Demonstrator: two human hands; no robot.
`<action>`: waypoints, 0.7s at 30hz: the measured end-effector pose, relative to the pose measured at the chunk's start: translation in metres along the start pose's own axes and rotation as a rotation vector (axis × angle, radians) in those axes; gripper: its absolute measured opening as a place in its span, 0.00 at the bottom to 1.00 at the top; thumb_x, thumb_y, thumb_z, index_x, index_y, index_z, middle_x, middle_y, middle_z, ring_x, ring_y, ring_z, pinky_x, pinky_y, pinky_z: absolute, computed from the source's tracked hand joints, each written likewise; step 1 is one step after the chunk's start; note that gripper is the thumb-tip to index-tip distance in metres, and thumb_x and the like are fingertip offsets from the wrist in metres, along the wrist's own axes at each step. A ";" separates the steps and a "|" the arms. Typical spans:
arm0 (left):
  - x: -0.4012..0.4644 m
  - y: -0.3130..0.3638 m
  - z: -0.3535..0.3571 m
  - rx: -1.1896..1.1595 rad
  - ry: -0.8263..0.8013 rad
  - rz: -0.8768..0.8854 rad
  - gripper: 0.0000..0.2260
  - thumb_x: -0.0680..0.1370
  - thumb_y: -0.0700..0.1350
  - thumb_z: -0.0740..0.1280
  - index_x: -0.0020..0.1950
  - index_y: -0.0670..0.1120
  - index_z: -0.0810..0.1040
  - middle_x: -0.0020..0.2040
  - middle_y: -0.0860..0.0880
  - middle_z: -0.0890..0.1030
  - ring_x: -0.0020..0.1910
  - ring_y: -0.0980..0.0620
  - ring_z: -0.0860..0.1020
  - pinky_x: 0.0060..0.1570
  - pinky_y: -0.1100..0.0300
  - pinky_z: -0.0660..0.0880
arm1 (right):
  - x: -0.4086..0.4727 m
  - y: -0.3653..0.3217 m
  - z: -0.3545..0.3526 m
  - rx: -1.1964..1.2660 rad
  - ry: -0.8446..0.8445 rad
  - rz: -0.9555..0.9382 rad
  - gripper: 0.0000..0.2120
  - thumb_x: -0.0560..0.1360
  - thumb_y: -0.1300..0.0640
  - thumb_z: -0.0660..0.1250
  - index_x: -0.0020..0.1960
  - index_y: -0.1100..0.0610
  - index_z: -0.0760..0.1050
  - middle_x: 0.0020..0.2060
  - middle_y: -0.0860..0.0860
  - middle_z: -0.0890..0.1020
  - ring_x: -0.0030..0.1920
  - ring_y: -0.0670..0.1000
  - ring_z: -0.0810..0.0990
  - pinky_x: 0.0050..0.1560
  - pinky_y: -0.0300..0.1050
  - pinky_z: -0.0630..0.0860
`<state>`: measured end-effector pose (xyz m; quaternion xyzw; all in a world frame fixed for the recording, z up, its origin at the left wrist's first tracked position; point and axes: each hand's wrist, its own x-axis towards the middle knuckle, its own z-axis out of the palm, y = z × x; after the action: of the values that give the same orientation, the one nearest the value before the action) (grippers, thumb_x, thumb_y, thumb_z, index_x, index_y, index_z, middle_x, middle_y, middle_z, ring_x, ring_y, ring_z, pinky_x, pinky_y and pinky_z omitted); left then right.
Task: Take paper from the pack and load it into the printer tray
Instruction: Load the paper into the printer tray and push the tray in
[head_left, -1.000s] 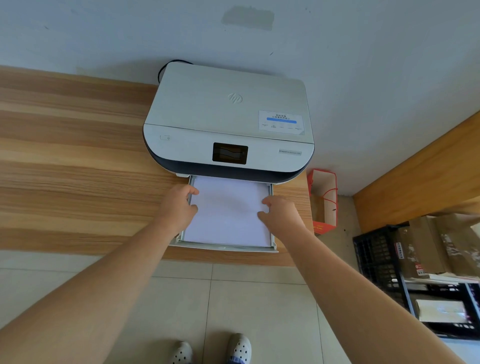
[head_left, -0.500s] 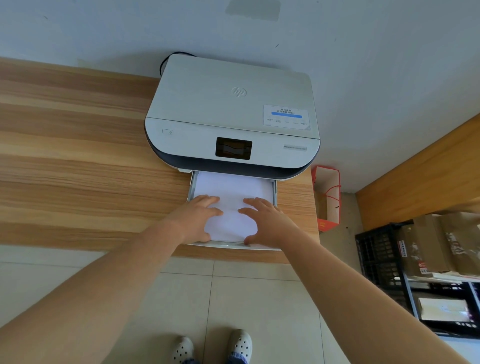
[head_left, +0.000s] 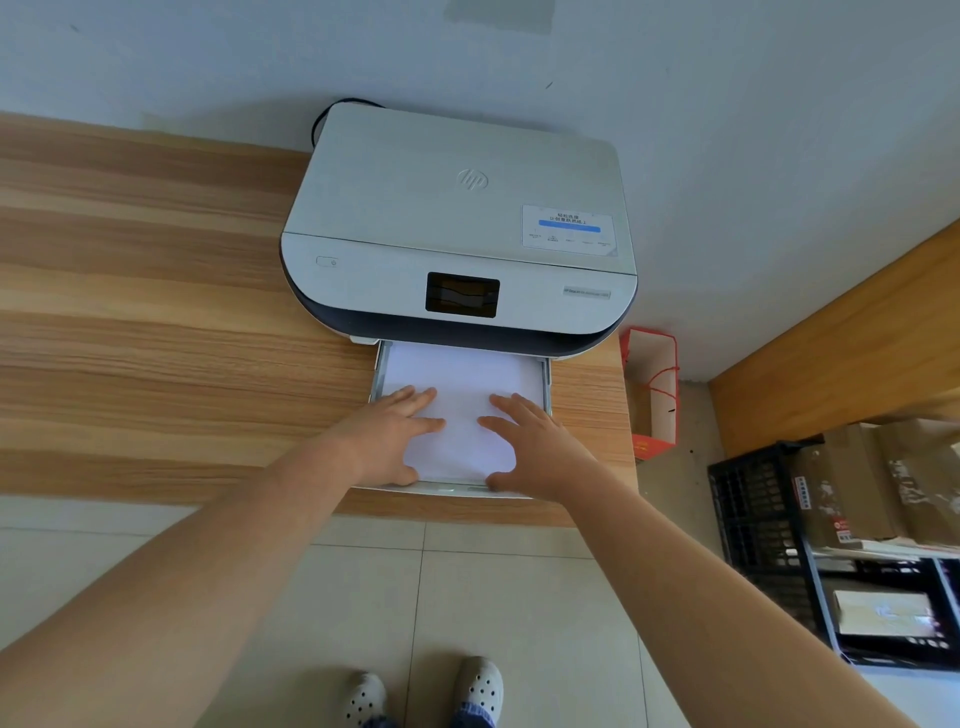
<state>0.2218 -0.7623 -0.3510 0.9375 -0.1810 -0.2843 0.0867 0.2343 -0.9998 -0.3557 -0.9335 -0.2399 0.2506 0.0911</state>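
Note:
A white printer (head_left: 457, 208) with a dark screen stands at the right end of a wooden desk (head_left: 156, 322), against the wall. Its paper tray (head_left: 447, 488) is pulled out toward me, and a stack of white paper (head_left: 457, 374) lies inside it. My left hand (head_left: 389, 434) rests flat on the left part of the paper, fingers spread, thumb at the tray's front edge. My right hand (head_left: 535, 447) lies flat on the right part in the same way. Neither hand grips anything. The paper pack is not in view.
A red and white paper bag (head_left: 652, 395) stands on the floor just right of the desk. Farther right a black crate (head_left: 763, 519) and cardboard boxes (head_left: 878, 478) sit by a wooden panel. My white shoes (head_left: 423, 693) stand on the tiled floor.
Both hands moved from the tray's side edges onto the top of the paper, now lying flat. The tray and paper have slid partway into the printer.

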 end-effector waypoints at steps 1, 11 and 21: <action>0.000 0.001 0.001 -0.003 -0.003 0.001 0.34 0.76 0.53 0.67 0.78 0.57 0.54 0.79 0.54 0.40 0.78 0.53 0.41 0.74 0.55 0.50 | -0.001 0.000 0.001 -0.003 -0.008 -0.004 0.39 0.73 0.41 0.69 0.78 0.45 0.55 0.79 0.45 0.48 0.78 0.49 0.43 0.76 0.52 0.49; -0.008 0.004 0.002 0.013 -0.015 0.016 0.34 0.76 0.51 0.66 0.78 0.57 0.54 0.79 0.55 0.39 0.78 0.53 0.41 0.74 0.56 0.49 | -0.005 -0.002 -0.002 -0.004 -0.047 -0.015 0.40 0.72 0.44 0.72 0.78 0.45 0.54 0.79 0.46 0.48 0.78 0.51 0.43 0.76 0.53 0.49; -0.012 0.003 0.009 0.040 0.040 0.042 0.31 0.75 0.53 0.67 0.76 0.56 0.60 0.80 0.55 0.46 0.78 0.52 0.45 0.75 0.54 0.52 | -0.010 -0.009 0.003 -0.099 0.017 -0.019 0.39 0.71 0.42 0.70 0.77 0.46 0.57 0.79 0.48 0.53 0.78 0.53 0.49 0.76 0.53 0.51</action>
<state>0.2069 -0.7607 -0.3515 0.9406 -0.2044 -0.2598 0.0777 0.2219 -0.9969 -0.3512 -0.9366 -0.2601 0.2295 0.0494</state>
